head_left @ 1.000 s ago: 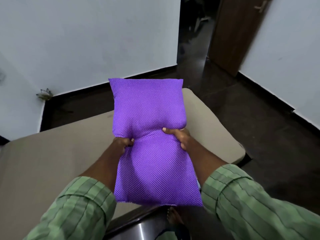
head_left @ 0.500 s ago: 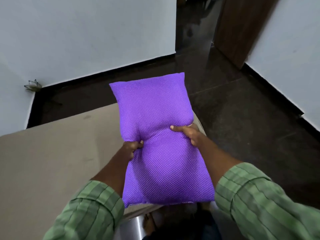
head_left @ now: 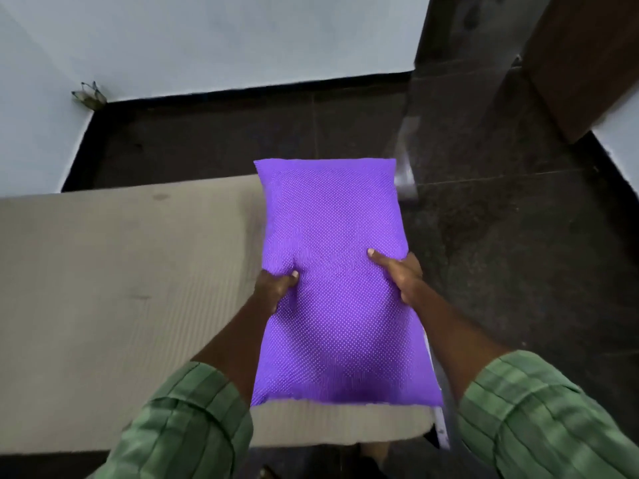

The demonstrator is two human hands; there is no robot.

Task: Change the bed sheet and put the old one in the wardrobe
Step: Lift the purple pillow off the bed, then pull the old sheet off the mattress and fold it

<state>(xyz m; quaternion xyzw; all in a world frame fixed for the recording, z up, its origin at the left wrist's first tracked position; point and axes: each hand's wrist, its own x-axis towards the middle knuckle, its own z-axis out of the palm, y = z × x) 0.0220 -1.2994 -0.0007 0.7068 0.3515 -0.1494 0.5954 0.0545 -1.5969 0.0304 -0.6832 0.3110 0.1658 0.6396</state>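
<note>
A purple pillow point(head_left: 335, 271) with small white dots is held lengthwise in front of me, over the right end of a bare beige mattress point(head_left: 121, 288). My left hand point(head_left: 275, 288) grips its left edge at the middle, thumb pressed into the fabric. On the opposite edge my right hand point(head_left: 397, 274) grips the pillow, its thumb lying on top. The pillow's waist is squeezed between both hands. No sheet lies on the mattress.
Dark tiled floor point(head_left: 501, 236) stretches beyond and to the right of the mattress. White walls point(head_left: 207, 36) stand at the back and left. A brown door point(head_left: 584, 53) is at the upper right. A small dry plant scrap point(head_left: 88, 95) lies in the far left corner.
The pillow has swung from tilted to straight and sits lower over the mattress's right end. My view has turned, so the mattress now fills the left. Both hands keep their grip.
</note>
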